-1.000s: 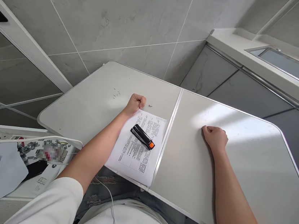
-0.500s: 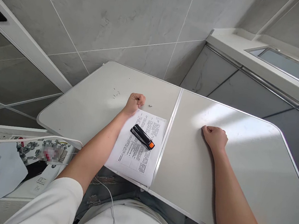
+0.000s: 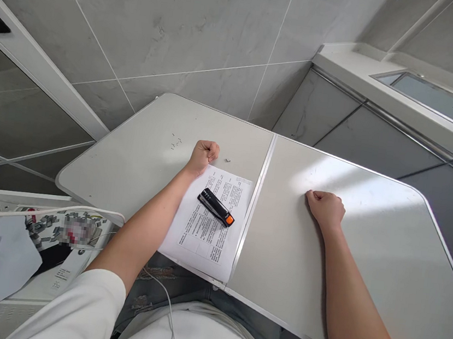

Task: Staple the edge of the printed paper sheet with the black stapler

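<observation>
My left hand (image 3: pixel 204 157) rests on the table as a closed fist, just beyond the far left corner of a printed sheet of paper (image 3: pixel 204 246). My left forearm lies along the sheet's left side. On that paper sits a black stapler (image 3: pixel 216 207) with an orange end, slanted and touched by neither hand. To the right of the table's seam, my right hand (image 3: pixel 327 208) is also curled into a fist on the bare surface. Nothing shows in either fist. A small metal piece (image 3: pixel 227 160), perhaps a staple, lies right of my left hand.
The white folding table (image 3: pixel 282 253) stands near a grey tiled wall. Tiny dark bits (image 3: pixel 176 143) lie at its far left. A perforated white cart (image 3: pixel 20 303) at lower left holds papers, grey pieces and a white cable (image 3: pixel 60 208). A counter (image 3: pixel 347 58) runs along the right.
My left fist has shifted very slightly to the left. My right fist, the stapler and the paper stay in place.
</observation>
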The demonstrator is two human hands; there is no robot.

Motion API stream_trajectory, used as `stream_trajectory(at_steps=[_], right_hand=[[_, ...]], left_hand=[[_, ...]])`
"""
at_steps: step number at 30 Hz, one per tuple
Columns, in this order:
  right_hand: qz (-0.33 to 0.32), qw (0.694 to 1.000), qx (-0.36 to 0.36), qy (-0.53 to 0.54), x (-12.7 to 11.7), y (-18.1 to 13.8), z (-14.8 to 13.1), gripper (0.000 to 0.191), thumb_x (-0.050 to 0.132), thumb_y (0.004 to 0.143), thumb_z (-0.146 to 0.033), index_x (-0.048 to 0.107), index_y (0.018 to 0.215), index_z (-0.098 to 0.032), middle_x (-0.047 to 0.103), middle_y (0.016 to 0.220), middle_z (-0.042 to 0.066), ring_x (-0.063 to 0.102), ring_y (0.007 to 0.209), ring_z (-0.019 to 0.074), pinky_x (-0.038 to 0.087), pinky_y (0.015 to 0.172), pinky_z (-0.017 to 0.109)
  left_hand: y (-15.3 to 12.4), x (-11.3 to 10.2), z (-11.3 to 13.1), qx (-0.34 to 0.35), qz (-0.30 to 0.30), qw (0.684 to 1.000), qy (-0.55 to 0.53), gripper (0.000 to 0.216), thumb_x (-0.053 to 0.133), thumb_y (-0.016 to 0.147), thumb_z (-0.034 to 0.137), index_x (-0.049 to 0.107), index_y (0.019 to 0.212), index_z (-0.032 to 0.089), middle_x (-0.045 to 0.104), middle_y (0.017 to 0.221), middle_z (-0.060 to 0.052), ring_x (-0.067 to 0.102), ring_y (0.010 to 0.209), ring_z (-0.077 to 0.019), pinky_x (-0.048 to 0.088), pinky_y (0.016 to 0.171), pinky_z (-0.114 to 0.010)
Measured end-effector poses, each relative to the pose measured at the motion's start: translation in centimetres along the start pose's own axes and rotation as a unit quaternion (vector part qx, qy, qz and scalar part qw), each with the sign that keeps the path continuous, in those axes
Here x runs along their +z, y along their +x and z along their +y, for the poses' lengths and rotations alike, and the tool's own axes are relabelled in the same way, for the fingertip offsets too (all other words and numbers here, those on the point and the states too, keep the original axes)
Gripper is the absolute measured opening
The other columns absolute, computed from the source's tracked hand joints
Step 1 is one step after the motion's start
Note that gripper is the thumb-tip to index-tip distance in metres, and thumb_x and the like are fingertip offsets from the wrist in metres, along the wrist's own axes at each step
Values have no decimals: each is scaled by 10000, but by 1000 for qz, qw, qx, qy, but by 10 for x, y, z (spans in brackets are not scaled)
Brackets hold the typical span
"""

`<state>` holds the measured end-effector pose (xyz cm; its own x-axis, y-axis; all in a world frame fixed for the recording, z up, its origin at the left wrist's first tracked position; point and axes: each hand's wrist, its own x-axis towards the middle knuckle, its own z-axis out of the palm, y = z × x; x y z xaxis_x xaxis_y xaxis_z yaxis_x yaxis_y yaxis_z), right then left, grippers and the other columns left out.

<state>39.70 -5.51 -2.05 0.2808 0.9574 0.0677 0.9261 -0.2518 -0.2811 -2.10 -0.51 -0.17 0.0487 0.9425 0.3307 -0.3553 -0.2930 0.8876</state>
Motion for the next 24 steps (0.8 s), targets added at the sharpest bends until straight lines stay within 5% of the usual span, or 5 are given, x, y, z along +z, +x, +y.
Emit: stream_trajectory(at_steps=[3,5,11,16,24], right_hand=[[-2,1000,0,0,1,1,0,407,507,870,-424,409,518,-245,378,546,6,364,627,183,248,635,317],[-2,1000,0,-2,1,1,1,407,503,872,-431,438,513,-249,377,543,7,365,630,184,248,635,314],[-1,1000,2,-4,1,1,0,399,493,870,-441,489,522,-247,368,550,7,354,628,179,232,634,313],[4,1000,-3,-7,1,1,0,410,500,866,-434,405,519,-238,367,555,10,346,627,174,229,633,309],[35,995,-38,87,4,-11,-18,466,544,886,-407,275,548,-231,295,533,-19,290,598,149,263,619,310]], left_hand=[[-2,-1,-3,0,-15,995,95,217,457,624,31,410,476,183,356,471,36,323,483,-88,197,542,-271],[-5,0,-7,-4,-83,976,199,203,451,619,41,453,476,186,398,477,26,348,495,-107,199,547,-287],[-9,13,-11,30,-262,862,434,247,523,784,49,704,759,215,692,807,-29,562,763,-196,377,772,-346],[-8,17,-11,45,-314,798,512,240,630,960,338,734,1143,223,697,1188,-93,573,1126,-283,356,989,-416],[-11,24,-9,23,-341,773,534,191,622,980,279,692,1136,192,717,1145,-90,608,1079,-260,327,1018,-411]])
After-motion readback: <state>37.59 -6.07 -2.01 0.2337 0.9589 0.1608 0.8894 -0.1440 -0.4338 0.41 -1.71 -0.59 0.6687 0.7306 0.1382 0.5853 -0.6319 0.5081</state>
